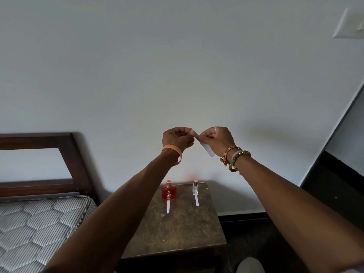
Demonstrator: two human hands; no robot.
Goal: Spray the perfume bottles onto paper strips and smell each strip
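Both hands are raised in front of the wall, well above the small table. My left hand (pixel 177 137) and my right hand (pixel 215 139) pinch one white paper strip (pixel 207 149) between them; its top end shows between the fingertips and its lower part hangs below my right hand. A red perfume bottle (pixel 169 192) stands on the brown table (pixel 177 233) at the back, with a white strip (pixel 168 207) lying in front of it. To its right stands a small clear bottle (pixel 195 188) with another strip (pixel 196 200) before it.
A bed with a quilted grey mattress (pixel 39 223) and dark wooden headboard (pixel 74 160) stands left of the table. A pale wall (pixel 177 66) is behind. A switch plate (pixel 348 24) is at top right. Dark floor (pixel 256 243) lies right of the table.
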